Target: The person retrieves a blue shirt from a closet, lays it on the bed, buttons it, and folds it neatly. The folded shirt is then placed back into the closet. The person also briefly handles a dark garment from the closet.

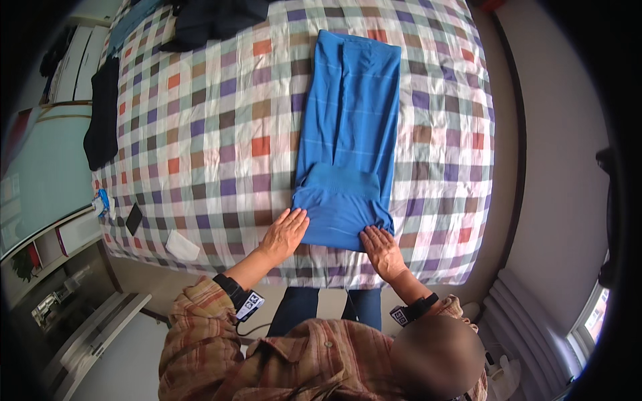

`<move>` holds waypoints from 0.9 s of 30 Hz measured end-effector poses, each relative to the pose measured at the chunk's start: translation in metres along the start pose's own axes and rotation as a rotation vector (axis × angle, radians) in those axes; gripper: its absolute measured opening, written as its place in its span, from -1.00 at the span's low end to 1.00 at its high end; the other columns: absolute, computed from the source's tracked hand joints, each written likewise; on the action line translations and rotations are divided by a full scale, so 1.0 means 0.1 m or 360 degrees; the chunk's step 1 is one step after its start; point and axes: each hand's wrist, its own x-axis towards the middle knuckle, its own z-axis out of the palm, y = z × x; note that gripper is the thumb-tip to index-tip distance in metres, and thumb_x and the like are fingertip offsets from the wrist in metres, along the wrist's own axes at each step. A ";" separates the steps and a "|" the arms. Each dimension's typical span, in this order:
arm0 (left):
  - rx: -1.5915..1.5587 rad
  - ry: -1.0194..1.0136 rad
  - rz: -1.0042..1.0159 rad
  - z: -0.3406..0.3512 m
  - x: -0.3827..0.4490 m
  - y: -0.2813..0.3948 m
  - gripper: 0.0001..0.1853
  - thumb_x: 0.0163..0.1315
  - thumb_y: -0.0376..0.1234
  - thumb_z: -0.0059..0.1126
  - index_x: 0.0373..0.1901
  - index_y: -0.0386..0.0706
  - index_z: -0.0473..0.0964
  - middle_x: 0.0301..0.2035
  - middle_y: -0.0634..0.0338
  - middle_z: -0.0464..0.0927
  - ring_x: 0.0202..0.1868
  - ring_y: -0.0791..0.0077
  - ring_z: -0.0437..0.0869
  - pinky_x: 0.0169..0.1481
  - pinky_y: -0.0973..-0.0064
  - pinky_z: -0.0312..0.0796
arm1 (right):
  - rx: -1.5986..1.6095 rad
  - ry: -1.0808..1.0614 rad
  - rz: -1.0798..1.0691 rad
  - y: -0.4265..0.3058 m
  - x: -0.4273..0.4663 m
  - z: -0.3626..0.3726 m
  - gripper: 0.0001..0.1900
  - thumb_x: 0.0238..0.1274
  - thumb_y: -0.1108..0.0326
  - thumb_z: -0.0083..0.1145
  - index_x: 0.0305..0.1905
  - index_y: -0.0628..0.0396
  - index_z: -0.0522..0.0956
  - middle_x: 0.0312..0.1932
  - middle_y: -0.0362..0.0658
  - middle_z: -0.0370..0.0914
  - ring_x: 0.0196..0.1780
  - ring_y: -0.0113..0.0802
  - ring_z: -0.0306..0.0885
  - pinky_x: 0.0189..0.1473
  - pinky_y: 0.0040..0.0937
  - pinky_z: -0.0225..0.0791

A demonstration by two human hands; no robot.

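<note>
A blue garment (358, 110) lies lengthwise on a checked bedspread, its sides laid inward. Its near end is turned back over the body, and a ribbed, collar-like band (346, 180) lies on top of this fold. My left hand (286, 232) rests flat at the left edge of the turned-back part, fingers extended. At the lower right corner, the fingertips of my right hand (383, 250) press on bunched cloth. Neither hand is closed around the fabric. Some of the garment's underside is hidden by its own layers.
The checked bedspread (241, 200) covers a bed. Dark clothing (220, 22) lies at the far left, with a black garment (103, 115) along the left edge. A black flat object (134, 219) and a white folded cloth (182, 245) lie nearer. A wall (556, 130) stands right.
</note>
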 end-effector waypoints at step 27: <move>-0.0202 0.1002 -0.0798 -0.03 0.99 -0.32 -0.36 0.12 -0.29 0.22 0.26 -0.12 0.25 0.25 -0.08 0.22 0.25 0.00 0.30 0.28 0.09 0.22 | -0.0013 0.0898 0.0488 0.59 0.95 -0.15 -0.37 -0.04 0.31 0.29 0.23 0.04 0.36 0.28 0.03 0.27 0.36 0.03 0.18 0.31 0.08 0.06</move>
